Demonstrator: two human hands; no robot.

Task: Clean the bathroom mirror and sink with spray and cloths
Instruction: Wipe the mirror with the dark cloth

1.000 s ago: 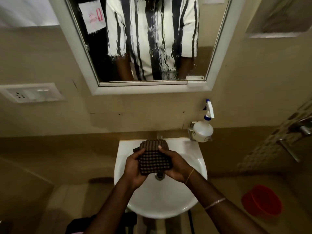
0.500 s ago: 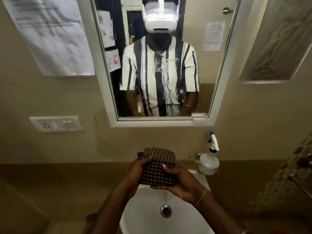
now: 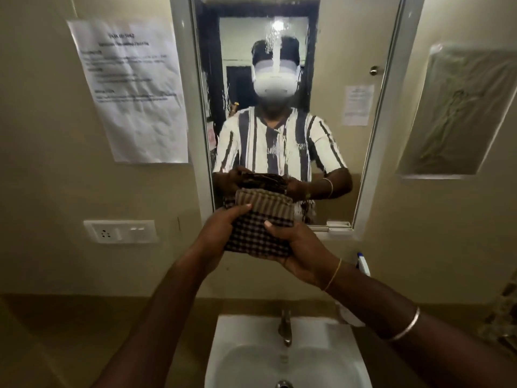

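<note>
Item: white sink [image 3: 240, 331], lowest in view, tap [image 3: 285, 327] at its back edge. Above it, a folded checked cloth [image 3: 260, 233] is being held between both hands: left hand [image 3: 221, 233] and right hand [image 3: 300, 253] are being kept closed around its sides, thumbs on top. Spray bottle [image 3: 363, 266] is being partly hidden behind the right wrist. Farthest: streaked mirror [image 3: 349, 135]; paper notice [image 3: 131, 91]; wall socket [image 3: 120, 231].

Dim, warm light — a ceiling lamp glares in the streaked mirror [image 3: 349, 37]; wide-angle bowing at edges, soft focus throughout.
</note>
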